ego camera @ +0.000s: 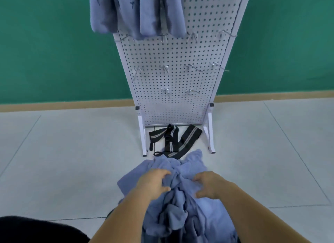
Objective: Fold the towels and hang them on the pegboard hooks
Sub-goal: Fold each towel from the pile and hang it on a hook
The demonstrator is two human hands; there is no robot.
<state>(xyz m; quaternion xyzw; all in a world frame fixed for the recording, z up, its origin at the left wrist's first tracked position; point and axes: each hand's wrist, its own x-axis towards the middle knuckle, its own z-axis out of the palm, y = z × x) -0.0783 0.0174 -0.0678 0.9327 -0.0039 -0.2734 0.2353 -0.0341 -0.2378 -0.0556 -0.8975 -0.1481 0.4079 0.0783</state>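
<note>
A crumpled blue towel [180, 203] lies bunched in front of me, low in the view. My left hand [153, 183] grips a fold of it on the left, fingers and thumb curled into the cloth. My right hand [207, 185] grips the bunch on the right in the same way. A white pegboard [171, 76] stands ahead on the floor, with several metal hooks [192, 67] sticking out of it. Blue towels [137, 11] hang from its top rows.
A black band with grey stripes [173, 139] lies on the grey tiled floor between the pegboard's white feet [144, 148]. A green wall with a tan skirting stands behind. Dark cloth [36, 230] fills the bottom left corner.
</note>
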